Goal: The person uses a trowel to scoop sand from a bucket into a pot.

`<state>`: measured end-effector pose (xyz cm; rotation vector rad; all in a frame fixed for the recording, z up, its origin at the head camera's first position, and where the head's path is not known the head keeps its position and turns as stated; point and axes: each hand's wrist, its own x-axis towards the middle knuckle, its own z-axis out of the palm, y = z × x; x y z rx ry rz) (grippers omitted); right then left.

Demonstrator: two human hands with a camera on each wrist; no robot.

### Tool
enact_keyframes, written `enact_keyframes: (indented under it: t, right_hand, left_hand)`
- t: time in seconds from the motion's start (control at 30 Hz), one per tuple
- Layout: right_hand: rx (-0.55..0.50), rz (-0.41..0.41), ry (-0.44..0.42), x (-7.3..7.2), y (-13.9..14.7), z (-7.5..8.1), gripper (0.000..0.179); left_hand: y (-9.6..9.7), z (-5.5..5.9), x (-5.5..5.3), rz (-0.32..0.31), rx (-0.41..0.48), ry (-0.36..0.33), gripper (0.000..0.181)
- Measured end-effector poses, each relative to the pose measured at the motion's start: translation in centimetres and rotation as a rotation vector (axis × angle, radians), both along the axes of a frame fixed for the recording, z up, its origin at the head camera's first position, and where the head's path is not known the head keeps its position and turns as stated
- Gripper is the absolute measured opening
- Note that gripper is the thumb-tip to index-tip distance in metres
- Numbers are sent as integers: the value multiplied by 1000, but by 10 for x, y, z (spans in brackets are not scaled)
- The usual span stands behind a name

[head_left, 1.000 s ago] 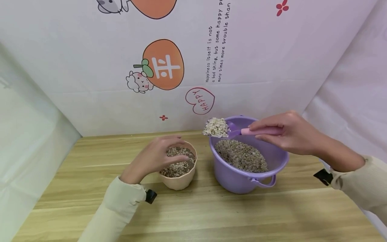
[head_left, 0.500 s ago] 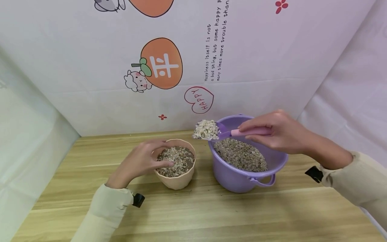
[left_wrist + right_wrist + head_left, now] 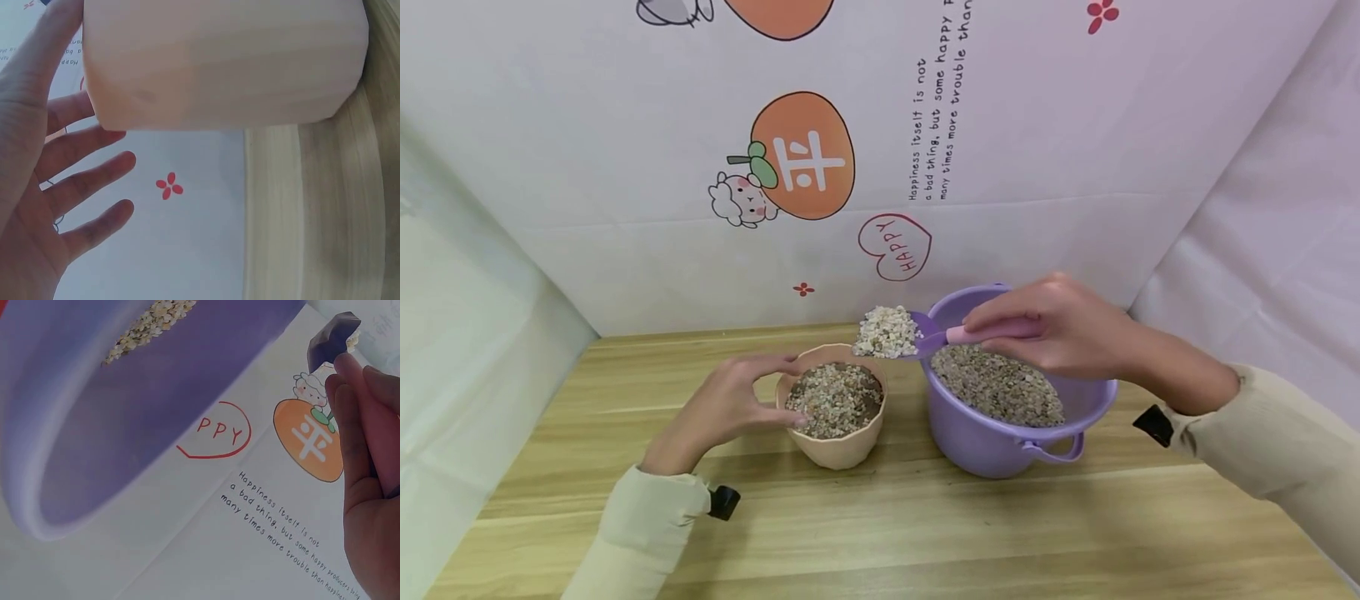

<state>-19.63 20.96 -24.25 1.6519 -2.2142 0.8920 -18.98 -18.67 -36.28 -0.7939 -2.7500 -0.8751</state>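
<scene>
My right hand (image 3: 1056, 325) grips the pink handle of a small purple hand trowel (image 3: 929, 333) over the bucket's left rim. A heap of pale gravel (image 3: 886, 332) lies on the trowel's blade, which reaches toward the pot's right rim. The cream flower pot (image 3: 842, 452) stands upright on the table, with gravel (image 3: 835, 400) over a darker layer inside. At the pot's left rim is my left hand (image 3: 718, 412), thumb toward the front and fingers behind. In the left wrist view its fingers (image 3: 94, 228) are spread and mostly straight beside the pot.
A purple bucket (image 3: 970, 450) partly filled with gravel stands right of the pot, its handle hanging at the front. Behind the wooden table (image 3: 865, 542) hangs a printed white cloth (image 3: 1037, 125). More white cloth closes off both sides.
The loaded trowel has moved left from above the bucket toward the pot. My left hand has drawn back leftward from over the pot to its left rim.
</scene>
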Motion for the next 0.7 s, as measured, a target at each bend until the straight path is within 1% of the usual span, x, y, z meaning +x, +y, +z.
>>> enact_keyframes:
  t: [0.07,0.13,0.27,0.37,0.5,0.6,0.7]
  right_hand:
    - [23,1,-25,0,-3,1,34]
    - [39,12,-51,1,-7,2,35]
    - [37,44,-74,0,-16,1,35]
    - [23,73,-68,-2,-22,0,33]
    - [23,108,-56,-5,-29,-2,30]
    - [37,108,-39,-7,-34,-3,28]
    - [64,83,-13,-9,-38,-3,26]
  left_hand:
    - [-2,-1,0,1,6,7,66]
    - [-5,-3,0,-2,14,29,58]
    - [-8,-6,0,3,24,75,46]
    - [-10,-7,0,-6,27,97,44]
    - [-11,-7,-1,-19,26,104,45]
    - [-10,-8,-2,-20,22,102,45]
    - [-10,-8,-2,-22,11,105,44]
